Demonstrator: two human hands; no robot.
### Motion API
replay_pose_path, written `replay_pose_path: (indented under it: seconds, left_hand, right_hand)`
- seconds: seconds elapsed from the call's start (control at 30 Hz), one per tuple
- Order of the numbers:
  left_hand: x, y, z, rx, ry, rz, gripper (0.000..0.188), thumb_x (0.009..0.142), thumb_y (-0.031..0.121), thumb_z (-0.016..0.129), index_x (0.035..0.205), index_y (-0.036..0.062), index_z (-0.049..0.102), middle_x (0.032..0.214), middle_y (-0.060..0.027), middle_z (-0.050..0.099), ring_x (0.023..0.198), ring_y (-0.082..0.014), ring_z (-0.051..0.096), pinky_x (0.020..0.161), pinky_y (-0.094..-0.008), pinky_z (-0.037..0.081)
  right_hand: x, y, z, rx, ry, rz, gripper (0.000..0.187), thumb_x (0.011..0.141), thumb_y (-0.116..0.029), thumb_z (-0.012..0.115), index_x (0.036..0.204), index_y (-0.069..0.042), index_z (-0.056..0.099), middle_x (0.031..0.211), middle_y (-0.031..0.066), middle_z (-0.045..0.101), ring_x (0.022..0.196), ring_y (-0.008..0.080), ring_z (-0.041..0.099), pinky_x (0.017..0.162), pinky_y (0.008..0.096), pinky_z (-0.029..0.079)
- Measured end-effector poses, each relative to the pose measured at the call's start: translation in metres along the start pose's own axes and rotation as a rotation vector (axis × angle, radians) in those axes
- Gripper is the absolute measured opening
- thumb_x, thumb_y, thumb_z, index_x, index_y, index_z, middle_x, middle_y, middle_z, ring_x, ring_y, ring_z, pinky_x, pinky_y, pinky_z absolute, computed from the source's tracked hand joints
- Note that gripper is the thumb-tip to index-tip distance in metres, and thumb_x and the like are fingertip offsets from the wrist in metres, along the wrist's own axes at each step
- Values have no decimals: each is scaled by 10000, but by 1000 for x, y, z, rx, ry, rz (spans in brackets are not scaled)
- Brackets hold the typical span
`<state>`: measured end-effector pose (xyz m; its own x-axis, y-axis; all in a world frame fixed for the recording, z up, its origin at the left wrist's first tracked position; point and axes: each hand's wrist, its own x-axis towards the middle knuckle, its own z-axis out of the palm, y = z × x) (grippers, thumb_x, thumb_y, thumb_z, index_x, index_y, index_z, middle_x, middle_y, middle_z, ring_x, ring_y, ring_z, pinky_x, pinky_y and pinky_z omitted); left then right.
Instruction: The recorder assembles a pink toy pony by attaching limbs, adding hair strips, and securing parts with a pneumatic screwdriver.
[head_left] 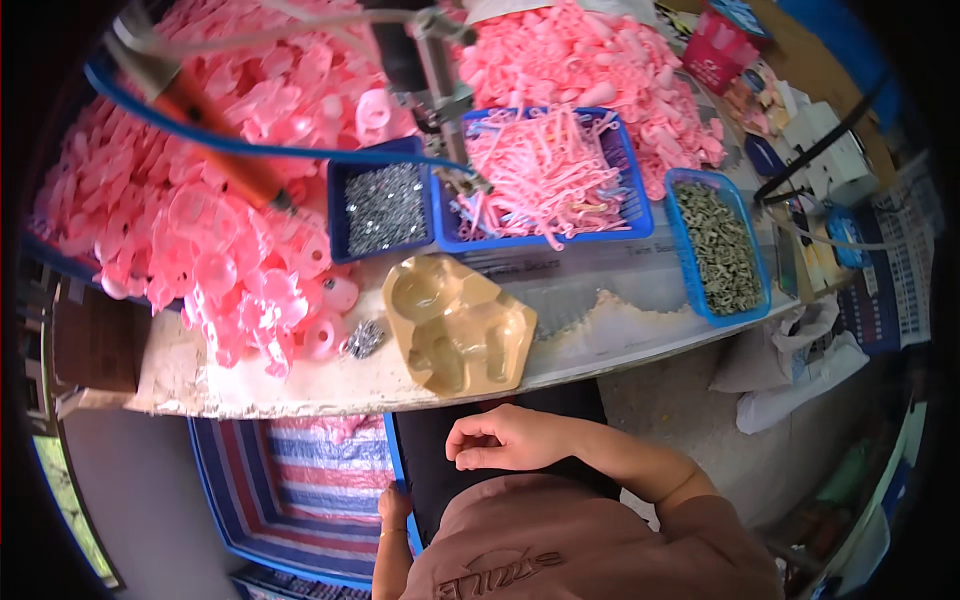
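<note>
My right hand (505,438) is held over my lap, just below the table edge. Its fingers curl loosely, with a gap to the thumb and nothing visible between them. Down at my left side, my left hand (394,507) is by the blue rim of a crate (392,455) lined with striped sheeting; its fingers are mostly hidden. On the table edge ahead sits a tan moulded fixture (470,345) with shaped hollows, none holding a part. A small heap of screws (364,339) lies to its left, beside a large pile of pink plastic shells (240,250).
Behind the fixture stand a blue tray of screws (385,207), a blue basket of pink sticks (545,170) and a light-blue basket of small metal parts (722,245). An orange screwdriver (235,150) and a metal tool arm (440,90) hang above. More pink parts (590,70) are heaped behind.
</note>
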<state>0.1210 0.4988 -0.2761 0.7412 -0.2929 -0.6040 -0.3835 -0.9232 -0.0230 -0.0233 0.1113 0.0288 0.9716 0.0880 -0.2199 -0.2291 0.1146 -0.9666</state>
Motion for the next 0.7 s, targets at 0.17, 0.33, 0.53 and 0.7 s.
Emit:
replay_pose_path:
  seconds: [0.17,0.33,0.53,0.7]
  left_hand:
    - [7,25,-89,-443,215,193,217,874,291,648,909,81,689,761,-148,708,742,-350,695,646,-464,519]
    - [-52,109,-225,-597,821,460,129,920,48,589,798,7,605,695,-119,589,618,-261,534,580,-383,425]
    - [-85,197,-296,-607,945,946,105,810,-65,577,813,39,590,652,-100,563,582,-275,533,560,-368,421]
    - [-90,268,-344,-587,885,1270,121,764,-102,583,827,1,588,651,-98,569,595,-250,559,577,-337,449]
  right_hand:
    - [-45,-62,-87,-339,252,-68,155,955,-158,625,1059,-43,645,941,31,697,855,100,655,768,262,518]
    - [-43,-96,-251,-748,1125,-169,161,916,-75,588,1057,-16,636,872,47,680,813,128,657,739,282,528]
    - [14,-104,-389,-1623,1309,-378,273,875,-97,613,1145,-104,654,1024,111,696,928,264,684,818,358,538]
    - [13,-111,-417,-1328,1321,-409,254,927,-218,633,1158,-113,627,918,92,692,827,204,674,786,329,537]
